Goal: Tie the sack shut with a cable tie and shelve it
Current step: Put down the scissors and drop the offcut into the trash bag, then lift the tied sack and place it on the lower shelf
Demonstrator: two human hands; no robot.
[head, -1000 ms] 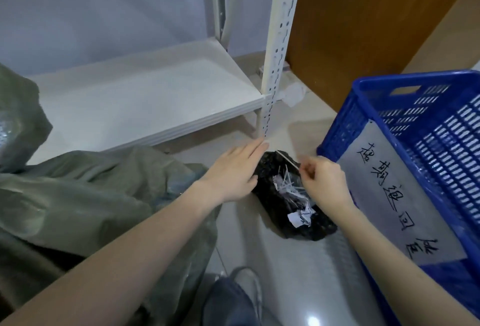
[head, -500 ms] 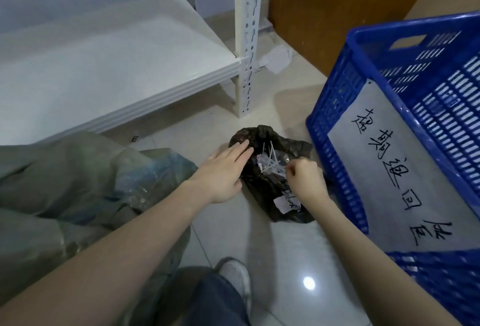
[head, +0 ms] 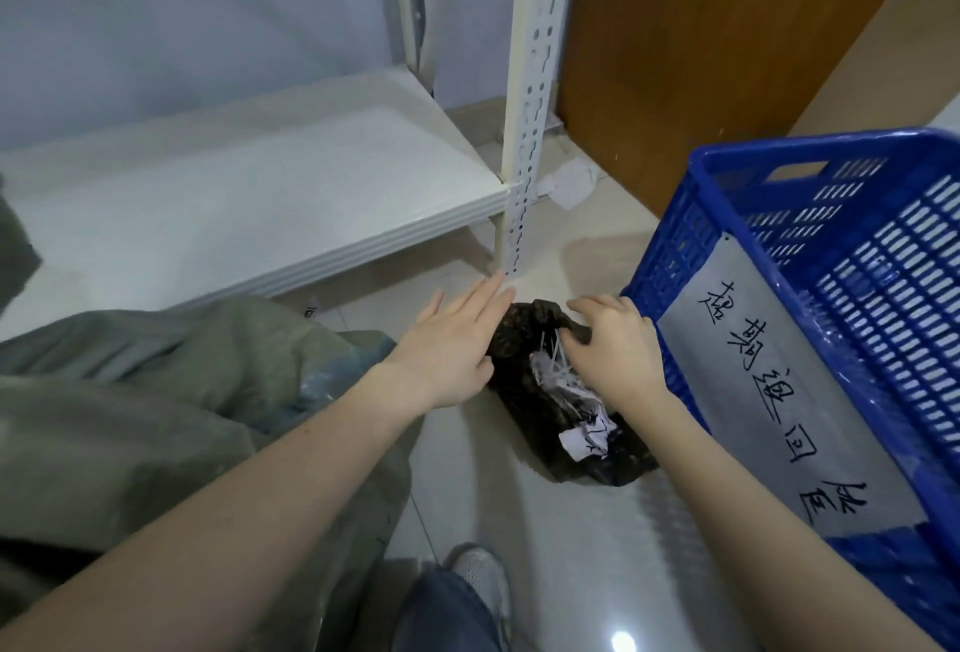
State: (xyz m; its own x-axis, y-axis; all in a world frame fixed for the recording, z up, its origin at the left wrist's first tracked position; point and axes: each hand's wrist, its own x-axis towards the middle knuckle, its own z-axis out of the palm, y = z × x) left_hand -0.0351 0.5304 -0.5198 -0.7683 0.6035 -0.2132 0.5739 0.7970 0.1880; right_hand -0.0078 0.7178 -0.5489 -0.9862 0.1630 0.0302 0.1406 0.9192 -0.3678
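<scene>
Far left of both hands, slumped on the floor: grey-green sack [head: 130,423], crumpled, mouth not visible, so no telling which way it points. Beyond the hands, up and left: white shelf [head: 249,204], its slotted post [head: 527,132] standing just past the left fingertips. Right of the right hand, almost touching the wrist: blue crate [head: 831,288], tilted, a paper label [head: 779,391] with handwritten characters on its near wall; inside, only bare slotted walls visible. Between the two hands, on the tiles: black bag [head: 561,423], lying with its long axis from the far open mouth toward the near right, holding a tangle of white cable ties [head: 558,373] and a scrap of paper [head: 584,436]. Left hand [head: 452,345] flat, fingers straight and together, resting against the bag's left edge, holding nothing. Right hand [head: 615,345] curled over the bag's mouth, fingertips down among the ties; whether one is pinched cannot be told. Below the forearms: a white shoe [head: 483,581].
</scene>
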